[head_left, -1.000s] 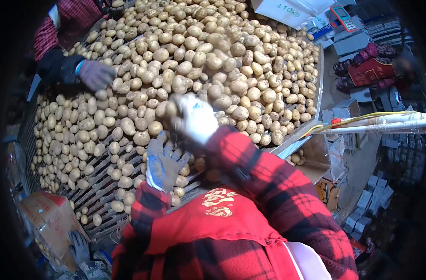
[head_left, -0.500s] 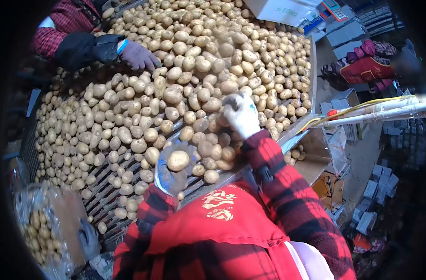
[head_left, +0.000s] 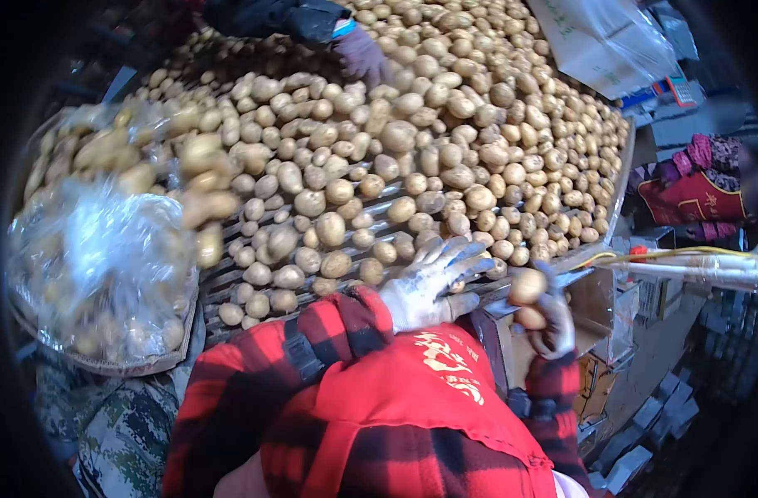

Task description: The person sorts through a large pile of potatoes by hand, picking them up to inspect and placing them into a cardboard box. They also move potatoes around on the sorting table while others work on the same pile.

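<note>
My left hand [head_left: 425, 286], in a white glove, is open with its fingers spread toward the right. It is over the near edge of the slatted rack [head_left: 300, 217], just in front of my red apron [head_left: 396, 378]. One small potato [head_left: 456, 287] shows beside its fingers. My right hand [head_left: 559, 322], gloved too and slightly blurred, is curled around potatoes [head_left: 528, 286] at the rack's right corner. At least two show in its grasp, above an open cardboard box [head_left: 586, 311].
A heap of potatoes [head_left: 512, 158] covers much of the rack. At left, potatoes spill from a plastic-lined box [head_left: 155, 363] beside a person in camouflage [head_left: 130, 440]. Another worker's gloved hand [head_left: 362, 56] touches the heap. White pipes [head_left: 686, 272] jut in at right.
My left hand has moved right and no longer holds its potato. My right hand has moved from the heap to above the box with potatoes. The plastic-lined box at left has come up, spilling potatoes.
</note>
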`<state>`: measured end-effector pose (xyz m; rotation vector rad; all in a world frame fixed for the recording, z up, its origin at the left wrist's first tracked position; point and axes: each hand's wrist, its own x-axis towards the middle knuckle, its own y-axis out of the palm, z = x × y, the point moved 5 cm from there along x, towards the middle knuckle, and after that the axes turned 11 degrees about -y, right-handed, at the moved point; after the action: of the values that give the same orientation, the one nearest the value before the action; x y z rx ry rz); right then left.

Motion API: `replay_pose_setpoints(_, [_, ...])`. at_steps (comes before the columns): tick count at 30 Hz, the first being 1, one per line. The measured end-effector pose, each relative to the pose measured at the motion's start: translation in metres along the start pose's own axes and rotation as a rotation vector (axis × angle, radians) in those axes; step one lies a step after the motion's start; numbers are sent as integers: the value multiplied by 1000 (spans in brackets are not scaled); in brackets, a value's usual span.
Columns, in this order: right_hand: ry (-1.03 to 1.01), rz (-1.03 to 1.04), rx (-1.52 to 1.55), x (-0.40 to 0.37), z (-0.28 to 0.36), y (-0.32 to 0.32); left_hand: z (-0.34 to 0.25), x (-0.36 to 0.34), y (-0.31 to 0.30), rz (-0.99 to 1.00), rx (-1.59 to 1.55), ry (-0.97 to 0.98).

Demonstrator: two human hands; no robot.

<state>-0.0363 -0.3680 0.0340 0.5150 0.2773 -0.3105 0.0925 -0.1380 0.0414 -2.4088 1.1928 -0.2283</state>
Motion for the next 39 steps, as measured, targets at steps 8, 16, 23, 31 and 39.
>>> replay_pose_setpoints(8, [-421, -474, -1030, 35, 23, -30, 73, -53, -25, -154, -187, -259])
replay_pose_setpoints(16, [-218, 151, -1965, 248, -64, 113, 81, -86, -26, -105, -280, -415])
replay_pose_setpoints(23, [-78, 284, -402, 176, -13, 88, 89, -89, -23, -104, -539, -559])
replay_pose_setpoints(31, [36, 168, 589, 87, -51, 107, 114, -82, -15, -152, -260, -422])
replay_pose_setpoints(39, [-140, -64, 751, -32, -79, -43, 125, -94, -5, -185, -621, -771])
